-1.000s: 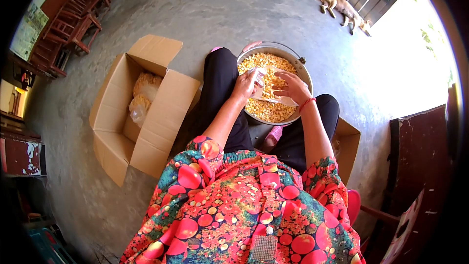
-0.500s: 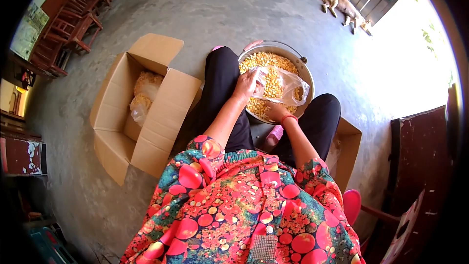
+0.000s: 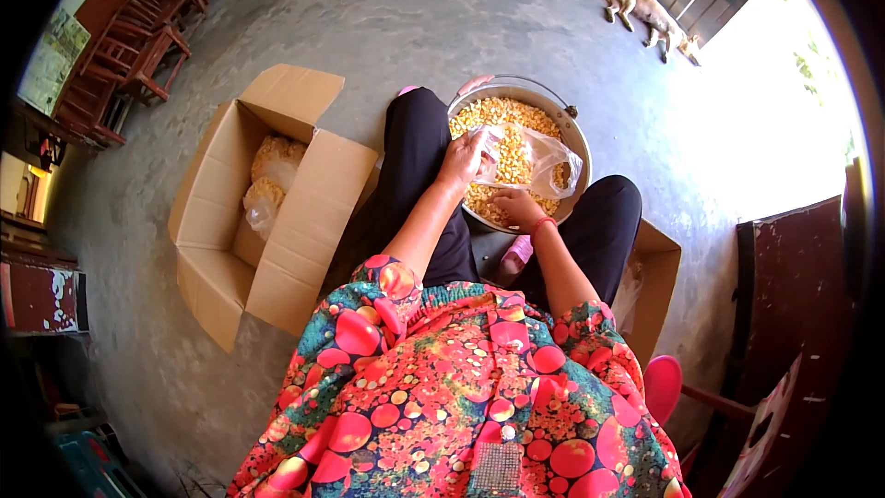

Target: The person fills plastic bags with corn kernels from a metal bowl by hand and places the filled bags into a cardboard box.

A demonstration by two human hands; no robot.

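A metal pot (image 3: 579, 143) full of yellow corn kernels (image 3: 502, 112) stands between my knees. Over the kernels lies a clear plastic bag (image 3: 550, 164) with corn showing in or under it. My left hand (image 3: 464, 160) is closed on the bag's left edge. Low in the pot, my right hand (image 3: 516, 208), with a red bracelet at the wrist, touches the loose kernels near the front rim. Its fingers are bent down, and their tips are partly hidden in the corn.
An open cardboard box (image 3: 309, 221) with bags of corn is on the left. Another box (image 3: 656, 290) stands beside my right knee. A dog (image 3: 645, 15) lies at the upper right. Wooden chairs (image 3: 138, 51) line the upper left.
My right hand has moved from on top of the bag down to the kernels near the pot's front rim, leaving the bag's right part uncovered. My left hand stays on the bag.
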